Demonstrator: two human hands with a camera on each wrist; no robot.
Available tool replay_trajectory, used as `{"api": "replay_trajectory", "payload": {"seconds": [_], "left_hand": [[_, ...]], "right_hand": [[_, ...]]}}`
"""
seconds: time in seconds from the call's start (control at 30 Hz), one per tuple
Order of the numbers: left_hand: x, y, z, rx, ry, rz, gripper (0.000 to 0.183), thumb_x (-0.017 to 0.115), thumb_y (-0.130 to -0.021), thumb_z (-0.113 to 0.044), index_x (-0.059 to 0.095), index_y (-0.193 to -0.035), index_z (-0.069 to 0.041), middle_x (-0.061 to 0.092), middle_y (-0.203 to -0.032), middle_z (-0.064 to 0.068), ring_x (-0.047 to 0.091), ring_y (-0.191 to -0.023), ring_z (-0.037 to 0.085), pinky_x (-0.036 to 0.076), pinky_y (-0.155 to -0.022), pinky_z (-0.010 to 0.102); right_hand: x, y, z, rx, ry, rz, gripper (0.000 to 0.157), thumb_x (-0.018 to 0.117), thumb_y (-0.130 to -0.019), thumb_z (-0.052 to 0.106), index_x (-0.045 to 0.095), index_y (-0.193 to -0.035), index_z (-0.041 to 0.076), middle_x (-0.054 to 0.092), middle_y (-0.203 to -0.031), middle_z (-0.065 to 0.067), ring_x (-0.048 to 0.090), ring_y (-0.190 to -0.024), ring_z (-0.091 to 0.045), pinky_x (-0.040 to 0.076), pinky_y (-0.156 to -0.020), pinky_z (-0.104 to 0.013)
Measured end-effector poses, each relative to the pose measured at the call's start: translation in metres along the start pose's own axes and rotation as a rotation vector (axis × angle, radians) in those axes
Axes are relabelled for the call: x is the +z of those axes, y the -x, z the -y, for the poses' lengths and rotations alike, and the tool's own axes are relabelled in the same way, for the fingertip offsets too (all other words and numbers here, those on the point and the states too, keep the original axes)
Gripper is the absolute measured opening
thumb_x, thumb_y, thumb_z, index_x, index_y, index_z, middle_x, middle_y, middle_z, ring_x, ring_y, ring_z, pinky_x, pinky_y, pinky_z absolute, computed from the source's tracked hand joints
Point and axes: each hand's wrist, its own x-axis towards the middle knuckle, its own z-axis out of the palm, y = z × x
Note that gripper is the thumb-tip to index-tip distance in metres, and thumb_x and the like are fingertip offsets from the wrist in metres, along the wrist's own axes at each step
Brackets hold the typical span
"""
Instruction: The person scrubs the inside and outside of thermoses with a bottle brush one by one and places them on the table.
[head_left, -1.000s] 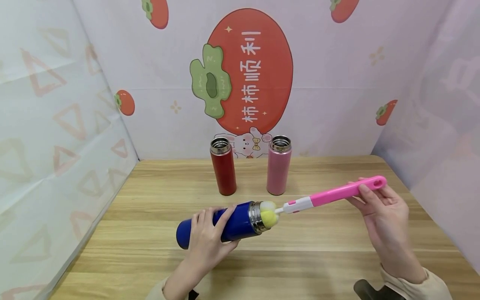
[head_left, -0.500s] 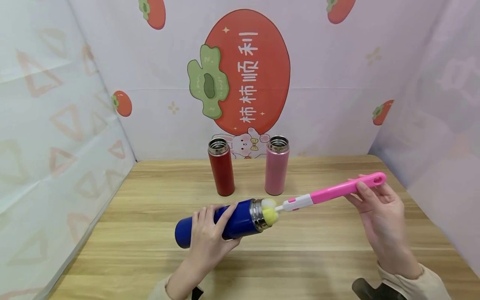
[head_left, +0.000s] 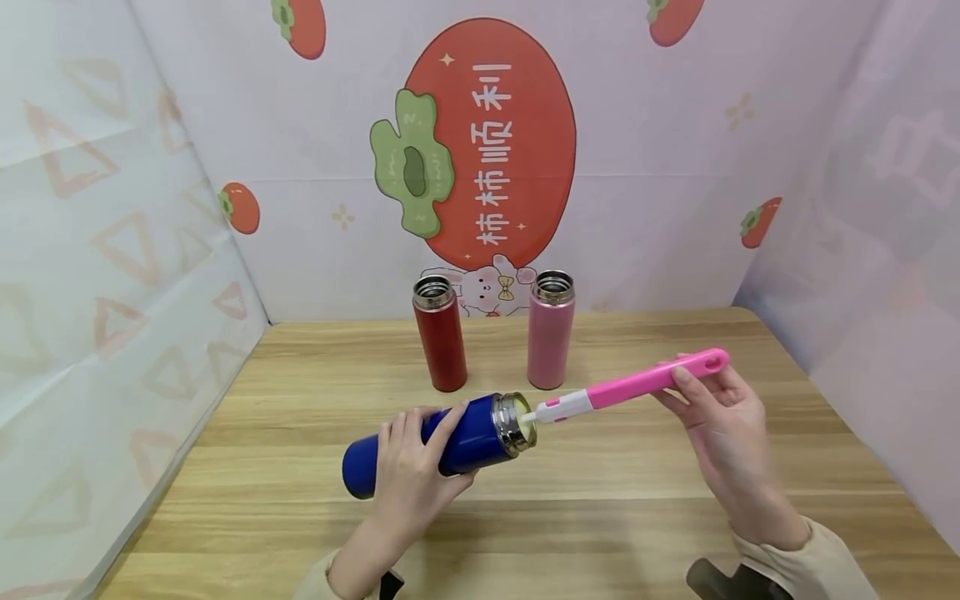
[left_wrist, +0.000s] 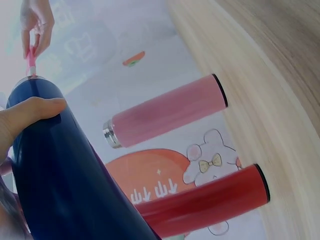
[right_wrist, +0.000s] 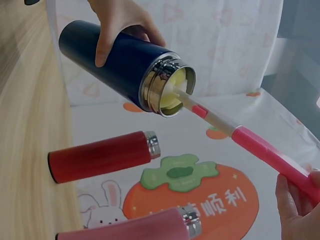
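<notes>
Yellow brush head [right_wrist: 176, 81] has slid inside the blue bottle [head_left: 476, 435]; insertion looks underway. Left hand [head_left: 411, 471] wraps the bottle; right hand [head_left: 720, 429] pinches pink handle [head_left: 637, 385] outside it.

Printed sheets [head_left: 637, 125] around a wood-grain table [head_left: 592, 521] form a booth

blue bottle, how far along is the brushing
Done: the sponge head is inside the blue bottle. In hand: left hand grips the bottle, right hand the pink handle. Left: probably pushing it deeper, since it shows at the metal neck. Whether the red bottle and pink bottle were brushed isn't visible.
</notes>
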Motion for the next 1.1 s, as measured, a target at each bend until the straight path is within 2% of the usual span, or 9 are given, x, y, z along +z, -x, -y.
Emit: {"api": "replay_trajectory", "payload": {"seconds": [0.23, 0.27, 0.43, 0.53, 0.6, 0.73, 0.83, 0.93, 1.1], "left_hand": [[0.0, 0.001, 0.003, 0.003, 0.01, -0.004, 0.082, 0.085, -0.041, -0.03, 0.056, -0.116, -0.016, 0.053, -0.094, 0.013, 0.048, -0.081, 0.026, 0.034, -0.065, 0.037], [0.0, 0.0, 0.002, 0.007, 0.011, -0.003, 0.082, 0.085, -0.041, -0.031, 0.056, -0.116, -0.016, 0.053, -0.093, 0.013, 0.049, -0.08, 0.026, 0.034, -0.065, 0.037], [0.002, -0.004, -0.003, 0.003, 0.028, 0.024, 0.082, 0.085, -0.044, -0.034, 0.053, -0.119, -0.017, 0.053, -0.094, 0.013, 0.049, -0.082, 0.026, 0.035, -0.066, 0.037], [0.002, -0.006, -0.006, -0.002, 0.037, 0.031, 0.082, 0.085, -0.045, -0.034, 0.052, -0.12, -0.019, 0.053, -0.095, 0.013, 0.049, -0.082, 0.026, 0.036, -0.067, 0.038], [0.003, -0.006, -0.008, -0.001, 0.043, 0.035, 0.083, 0.085, -0.045, -0.034, 0.052, -0.12, -0.019, 0.053, -0.095, 0.013, 0.049, -0.083, 0.026, 0.037, -0.068, 0.038], [0.004, -0.006, -0.009, 0.004, 0.048, 0.04, 0.084, 0.085, -0.045, -0.035, 0.052, -0.12, -0.02, 0.053, -0.095, 0.013, 0.05, -0.084, 0.026, 0.038, -0.069, 0.038], [0.005, -0.006, -0.008, 0.009, 0.049, 0.038, 0.084, 0.086, -0.045, -0.035, 0.053, -0.12, -0.019, 0.053, -0.096, 0.013, 0.05, -0.084, 0.026, 0.037, -0.069, 0.037], [0.005, -0.005, -0.006, 0.016, 0.043, 0.036, 0.084, 0.085, -0.045, -0.034, 0.053, -0.121, -0.019, 0.053, -0.096, 0.013, 0.05, -0.084, 0.026, 0.037, -0.068, 0.037], [0.004, -0.003, -0.003, 0.003, 0.031, 0.057, 0.085, 0.085, -0.045, -0.034, 0.051, -0.121, -0.019, 0.053, -0.096, 0.012, 0.05, -0.084, 0.025, 0.037, -0.069, 0.037]], "right_hand": [[0.001, 0.002, -0.012, 0.039, 0.078, 0.032, 0.014, 0.05, -0.085, -0.008, 0.058, -0.095, -0.003, 0.063, -0.087, -0.009, 0.063, -0.083, -0.018, 0.047, -0.078, -0.034], [-0.015, -0.001, -0.026, 0.045, 0.044, 0.077, 0.014, 0.053, -0.084, -0.005, 0.058, -0.096, -0.002, 0.063, -0.089, -0.01, 0.063, -0.086, -0.019, 0.047, -0.079, -0.034], [-0.026, 0.004, -0.053, 0.097, 0.156, 0.125, 0.023, 0.058, -0.082, 0.0, 0.053, -0.102, -0.009, 0.062, -0.096, -0.017, 0.06, -0.095, -0.027, 0.043, -0.083, -0.041], [-0.041, 0.003, -0.071, 0.089, 0.18, 0.162, 0.027, 0.051, -0.084, -0.007, 0.047, -0.11, -0.014, 0.057, -0.104, -0.025, 0.055, -0.099, -0.036, 0.042, -0.083, -0.046], [-0.064, -0.002, -0.088, 0.064, 0.171, 0.218, 0.03, 0.046, -0.085, -0.011, 0.044, -0.115, -0.015, 0.054, -0.109, -0.028, 0.053, -0.101, -0.039, 0.042, -0.082, -0.048], [-0.042, 0.003, -0.077, 0.088, 0.241, 0.154, 0.026, 0.048, -0.085, -0.009, 0.048, -0.111, -0.013, 0.057, -0.105, -0.023, 0.056, -0.099, -0.033, 0.044, -0.081, -0.044], [-0.027, 0.006, -0.062, 0.086, 0.188, 0.136, 0.021, 0.049, -0.085, -0.009, 0.051, -0.105, -0.012, 0.06, -0.1, -0.02, 0.058, -0.097, -0.032, 0.045, -0.081, -0.042], [-0.051, -0.003, -0.066, 0.022, 0.094, 0.181, 0.023, 0.045, -0.084, -0.014, 0.051, -0.107, -0.013, 0.059, -0.1, -0.024, 0.056, -0.098, -0.037, 0.044, -0.081, -0.046], [-0.018, 0.001, -0.025, -0.039, 0.023, 0.1, 0.02, 0.048, -0.083, -0.013, 0.055, -0.102, -0.011, 0.063, -0.092, -0.017, 0.062, -0.088, -0.027, 0.045, -0.079, -0.042]]}}
